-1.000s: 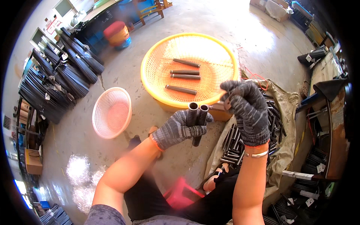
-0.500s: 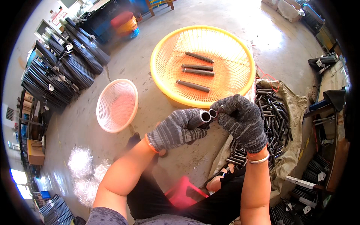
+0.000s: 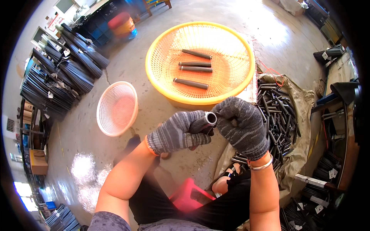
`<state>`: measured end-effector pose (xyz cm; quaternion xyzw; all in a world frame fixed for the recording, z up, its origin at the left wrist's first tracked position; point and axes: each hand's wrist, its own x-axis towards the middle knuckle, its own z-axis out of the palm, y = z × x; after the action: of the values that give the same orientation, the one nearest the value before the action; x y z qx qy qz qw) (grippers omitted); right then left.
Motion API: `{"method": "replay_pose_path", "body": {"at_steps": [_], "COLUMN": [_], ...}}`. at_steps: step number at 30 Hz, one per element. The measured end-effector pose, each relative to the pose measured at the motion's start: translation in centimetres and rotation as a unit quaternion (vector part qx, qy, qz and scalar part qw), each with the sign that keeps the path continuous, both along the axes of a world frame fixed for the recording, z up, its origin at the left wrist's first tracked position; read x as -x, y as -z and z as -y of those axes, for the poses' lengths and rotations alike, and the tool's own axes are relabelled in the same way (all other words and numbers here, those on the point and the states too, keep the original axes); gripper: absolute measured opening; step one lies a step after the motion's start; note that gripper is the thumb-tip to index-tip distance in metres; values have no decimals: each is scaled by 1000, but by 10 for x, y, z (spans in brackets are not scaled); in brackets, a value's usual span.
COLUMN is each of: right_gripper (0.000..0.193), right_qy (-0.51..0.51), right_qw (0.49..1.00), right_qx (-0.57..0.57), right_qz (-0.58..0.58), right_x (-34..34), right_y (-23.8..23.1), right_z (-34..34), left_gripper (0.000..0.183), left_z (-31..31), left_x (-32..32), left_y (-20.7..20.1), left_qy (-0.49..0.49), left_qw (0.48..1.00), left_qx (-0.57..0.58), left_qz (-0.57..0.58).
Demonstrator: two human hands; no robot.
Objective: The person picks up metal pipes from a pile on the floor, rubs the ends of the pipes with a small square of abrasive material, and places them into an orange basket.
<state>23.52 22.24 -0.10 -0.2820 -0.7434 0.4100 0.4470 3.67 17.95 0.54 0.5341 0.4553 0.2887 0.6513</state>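
My left hand [image 3: 175, 133], in a grey striped knit glove, is closed around a short dark tube [image 3: 202, 122]. The tube's round open end with its pale rim faces up. Close beside that end is my right hand [image 3: 244, 129], gloved the same way, with its fingers curled in. Whatever it pinches is hidden behind the glove. Beyond both hands stands a large yellow basket [image 3: 154, 82] with several dark tubes [image 3: 191, 83] lying in it. To the right of my right hand, a heap of short dark tubes [image 3: 278, 115] lies on a tan sheet [image 3: 302, 134].
A smaller pale pink basket [image 3: 129, 119] stands on the floor to the left. Bundles of long dark rods [image 3: 73, 73] lean at the far left. A pink stool [image 3: 189, 194] is between my legs, with clear plastic wrap [image 3: 84, 181] at the lower left.
The smaller tube end beside the larger one no longer shows. My right hand has turned, its fingers now curled in and covering that spot. The view has shifted slightly.
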Motion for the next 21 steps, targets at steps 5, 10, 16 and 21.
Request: {"method": "replay_pose_path", "body": {"at_steps": [5,10,16,21], "right_gripper": [18,16,16,13], "right_qy": [5,72,100,145], "right_qw": [1000,997,965,962], "right_qx": [-3,-18,110,172], "right_qz": [10,-33,-214,-153], "right_x": [-10,-20,-37,-50], "right_y": [-5,5,1,17], "right_z": [3,-4,-15,-29], "left_gripper": [34,39,44,48], "left_z": [-5,-7,-8,-6], "left_x": [-4,-4,1,1], "left_y": [-6,8,21,25], "left_qy": [78,162,131,84], "left_qw": [995,985,978,983], "left_qx": [45,46,110,113], "left_qz": [-45,26,116,119]}}
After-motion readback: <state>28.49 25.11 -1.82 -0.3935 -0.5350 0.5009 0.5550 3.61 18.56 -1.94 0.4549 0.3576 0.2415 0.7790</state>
